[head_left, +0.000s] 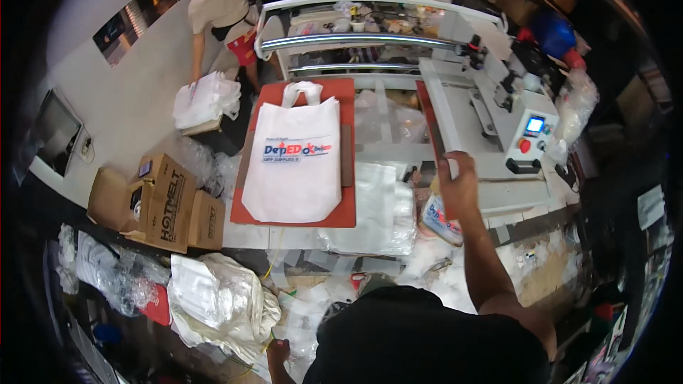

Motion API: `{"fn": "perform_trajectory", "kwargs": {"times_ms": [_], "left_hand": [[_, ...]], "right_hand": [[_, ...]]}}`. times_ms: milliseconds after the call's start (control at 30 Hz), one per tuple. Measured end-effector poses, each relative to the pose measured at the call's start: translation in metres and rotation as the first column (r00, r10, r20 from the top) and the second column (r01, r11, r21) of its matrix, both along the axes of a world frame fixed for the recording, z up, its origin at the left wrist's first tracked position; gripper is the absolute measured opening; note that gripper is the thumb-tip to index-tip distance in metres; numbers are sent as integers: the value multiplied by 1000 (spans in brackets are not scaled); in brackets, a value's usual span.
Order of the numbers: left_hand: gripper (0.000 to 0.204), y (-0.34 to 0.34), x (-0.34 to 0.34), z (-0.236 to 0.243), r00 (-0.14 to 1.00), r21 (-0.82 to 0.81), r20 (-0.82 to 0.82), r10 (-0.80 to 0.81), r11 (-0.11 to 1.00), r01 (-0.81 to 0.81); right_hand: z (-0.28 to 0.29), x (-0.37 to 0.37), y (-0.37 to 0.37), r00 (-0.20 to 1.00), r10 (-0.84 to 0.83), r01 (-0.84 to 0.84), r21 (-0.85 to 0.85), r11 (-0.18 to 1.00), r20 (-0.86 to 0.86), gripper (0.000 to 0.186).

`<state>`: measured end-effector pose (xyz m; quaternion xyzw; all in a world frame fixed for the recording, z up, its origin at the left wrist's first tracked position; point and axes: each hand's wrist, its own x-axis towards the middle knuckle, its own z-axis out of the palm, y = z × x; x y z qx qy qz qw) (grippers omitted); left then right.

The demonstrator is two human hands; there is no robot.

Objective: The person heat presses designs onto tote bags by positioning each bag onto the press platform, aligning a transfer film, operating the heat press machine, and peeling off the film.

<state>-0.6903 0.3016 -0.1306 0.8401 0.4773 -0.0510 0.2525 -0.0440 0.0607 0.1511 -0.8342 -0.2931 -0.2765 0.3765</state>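
A white cloth bag (292, 185) with short handles and a blue and red print lies flat on a red pad (345, 199) with a brown strip along it. My right hand (459, 178) is closed at the front of another red plate, by the machine's right side. A bit of white shows between its fingers; what it grips is hidden. Just below it, a printed white bag (441, 219) hangs at the table edge. Down by my left side, my left hand (279, 350) is curled near a thin yellow-green strap, beside a bulging sack of white bags (220, 306).
A heat press (530, 135) with a lit screen and red button stands right, under metal rails (356, 41). Plastic-wrapped white sheets (373, 206) lie mid-table. Cardboard boxes (171, 203) stand left. A person (220, 7) at the back left reaches to stacked white bags (206, 103).
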Motion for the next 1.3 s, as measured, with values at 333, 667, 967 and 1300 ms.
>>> {"fn": "perform_trajectory", "kwargs": {"times_ms": [333,667,967,1300], "left_hand": [[28,61,-8,-11,988,-177,-119,100,977,-120],[39,174,-90,-14,910,-424,-412,46,874,-236],[26,314,-77,-28,938,-287,-330,-107,958,8],[23,312,-41,-44,969,-266,-113,-220,946,184]], "right_hand": [[-89,29,288,940,255,-294,-161,942,-225,36],[-152,89,351,866,-298,59,-511,858,-400,21],[-143,82,345,905,-205,67,-353,933,-372,17],[-105,-69,393,866,90,-321,-408,855,-492,19]]}}
